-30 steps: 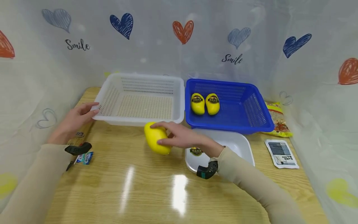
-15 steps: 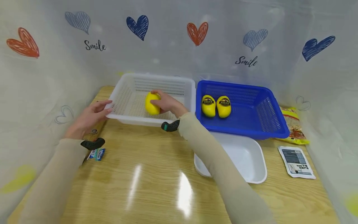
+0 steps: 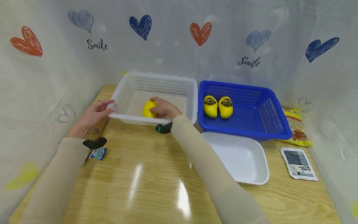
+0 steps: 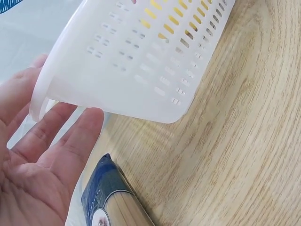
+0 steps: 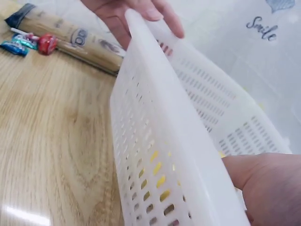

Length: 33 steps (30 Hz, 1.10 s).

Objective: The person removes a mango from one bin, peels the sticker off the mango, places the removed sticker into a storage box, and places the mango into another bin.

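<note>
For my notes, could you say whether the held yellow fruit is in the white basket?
In: the right hand holds the yellow fruit inside the white basket; yellow shows through its slots.

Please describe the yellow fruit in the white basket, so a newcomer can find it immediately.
On the wooden table, the white basket stands left of the blue basket. Inside it, toward the front, the right hand holds the yellow fruit. Unlike the two yellow fruits in the blue basket, whose black labels are visible, this one is gripped and shows no label.

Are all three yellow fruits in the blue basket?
No, the right hand holds one yellow fruit inside the white basket instead.
</note>
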{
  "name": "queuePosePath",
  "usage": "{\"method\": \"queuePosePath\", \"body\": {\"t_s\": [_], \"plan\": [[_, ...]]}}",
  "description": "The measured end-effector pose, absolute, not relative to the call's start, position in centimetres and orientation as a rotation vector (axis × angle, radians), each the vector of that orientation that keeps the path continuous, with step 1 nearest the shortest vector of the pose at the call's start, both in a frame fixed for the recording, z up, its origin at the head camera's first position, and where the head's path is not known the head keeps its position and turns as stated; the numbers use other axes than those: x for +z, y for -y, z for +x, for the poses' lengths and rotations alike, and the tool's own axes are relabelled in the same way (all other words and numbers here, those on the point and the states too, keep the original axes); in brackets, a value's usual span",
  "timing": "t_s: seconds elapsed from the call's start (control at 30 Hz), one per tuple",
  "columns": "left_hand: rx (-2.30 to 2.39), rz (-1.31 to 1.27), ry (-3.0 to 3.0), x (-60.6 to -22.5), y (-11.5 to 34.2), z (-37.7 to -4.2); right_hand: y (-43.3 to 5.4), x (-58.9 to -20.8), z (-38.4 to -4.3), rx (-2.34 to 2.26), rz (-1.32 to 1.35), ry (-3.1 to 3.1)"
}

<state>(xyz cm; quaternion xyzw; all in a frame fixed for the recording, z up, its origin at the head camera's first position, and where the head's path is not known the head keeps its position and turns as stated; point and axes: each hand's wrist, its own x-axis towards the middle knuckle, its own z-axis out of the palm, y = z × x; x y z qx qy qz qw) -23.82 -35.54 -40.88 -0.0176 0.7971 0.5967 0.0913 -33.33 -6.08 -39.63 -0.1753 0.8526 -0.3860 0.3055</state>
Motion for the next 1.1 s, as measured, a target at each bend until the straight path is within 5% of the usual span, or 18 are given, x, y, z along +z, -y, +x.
{"method": "queuePosePath", "body": {"t_s": [0.43,0.57,0.8,1.1], "plan": [[1.619,-0.013,-2.517,-40.8,36.6,-23.2,-5.9,-35.0,-27.5,-1.155,-0.908,-2.420],[1.652,0.000,-2.493,-41.1,37.1,-23.0,-12.0,-35.0,-27.0,-1.250,-0.771,-2.470],[1.613,0.008,-2.502,-41.4,36.7,-23.3,-20.8,-37.1,-31.6,-1.447,-0.198,-2.562],[1.748,-0.003,-2.347,-41.8,35.9,-24.2,-24.5,-39.4,-35.9,-1.507,0.109,-2.417]]}}
